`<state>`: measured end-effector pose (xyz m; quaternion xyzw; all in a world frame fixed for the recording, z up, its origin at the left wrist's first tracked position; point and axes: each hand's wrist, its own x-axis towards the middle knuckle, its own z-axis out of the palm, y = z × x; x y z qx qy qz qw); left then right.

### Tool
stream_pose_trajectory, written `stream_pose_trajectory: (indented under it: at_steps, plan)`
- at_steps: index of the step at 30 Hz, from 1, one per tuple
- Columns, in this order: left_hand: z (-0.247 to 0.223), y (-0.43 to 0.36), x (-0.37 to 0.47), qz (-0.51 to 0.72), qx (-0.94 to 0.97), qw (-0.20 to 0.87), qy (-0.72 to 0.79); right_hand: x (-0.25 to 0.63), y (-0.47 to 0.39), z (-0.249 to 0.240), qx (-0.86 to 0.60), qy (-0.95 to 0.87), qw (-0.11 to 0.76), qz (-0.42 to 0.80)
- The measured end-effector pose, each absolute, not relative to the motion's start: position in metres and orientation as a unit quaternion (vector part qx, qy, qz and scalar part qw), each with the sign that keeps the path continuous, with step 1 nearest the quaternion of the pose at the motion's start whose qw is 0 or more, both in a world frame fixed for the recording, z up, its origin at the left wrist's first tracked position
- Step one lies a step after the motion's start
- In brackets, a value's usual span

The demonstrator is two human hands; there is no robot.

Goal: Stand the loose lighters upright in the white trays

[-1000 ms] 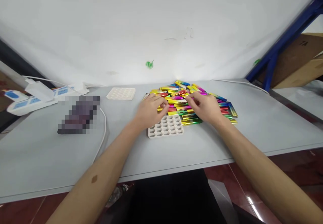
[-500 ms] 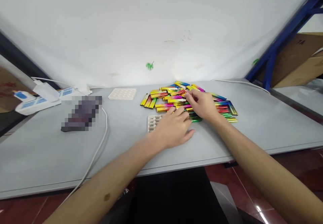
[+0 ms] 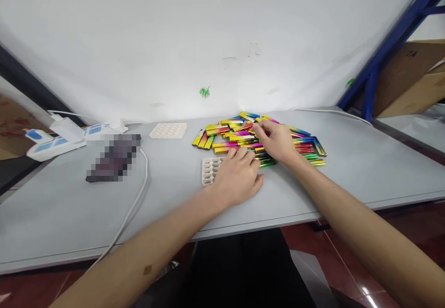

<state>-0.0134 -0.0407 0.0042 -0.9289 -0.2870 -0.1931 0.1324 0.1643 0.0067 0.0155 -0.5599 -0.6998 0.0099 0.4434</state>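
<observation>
The left hand and the right hand are bare, with slim fingers. The left forearm and the right forearm are bare as well, both smooth and narrowing toward the wrist. On the left forearm is a small, dark, roughly square patch; whether it is stuck on or a mark of the skin cannot be told. Plain black clothing covers the lap, too dark to show its seams or weave.
</observation>
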Motion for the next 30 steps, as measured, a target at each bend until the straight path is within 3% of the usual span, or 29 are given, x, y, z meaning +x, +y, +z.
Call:
stream_pose_trajectory:
  at_steps: [11, 15, 18, 21, 25, 30]
  plan:
    - [-0.006, -0.038, -0.006, -0.204, -0.922, 0.151, -0.294, 0.16, 0.005, 0.018, -0.543, -0.705, 0.457, 0.016]
    - [-0.008, -0.036, -0.006, -0.224, -0.924, 0.161, -0.267, 0.162, 0.006, 0.024, -0.544, -0.636, 0.529, 0.139]
    - [-0.001, -0.031, -0.009, -0.272, -0.914, 0.089, -0.286, 0.167, 0.01, 0.026, -0.521, -0.561, 0.596, 0.241]
    - [0.01, -0.021, -0.016, -0.355, -0.869, -0.049, -0.343, 0.17, 0.013, 0.026, -0.493, -0.526, 0.627, 0.295]
    - [0.018, -0.004, -0.027, -0.43, -0.77, -0.165, -0.442, 0.164, 0.008, 0.025, -0.468, -0.557, 0.585, 0.358]
    - [0.013, 0.009, -0.034, -0.427, -0.738, -0.227, -0.47, 0.148, -0.003, 0.021, -0.482, -0.63, 0.509, 0.335]
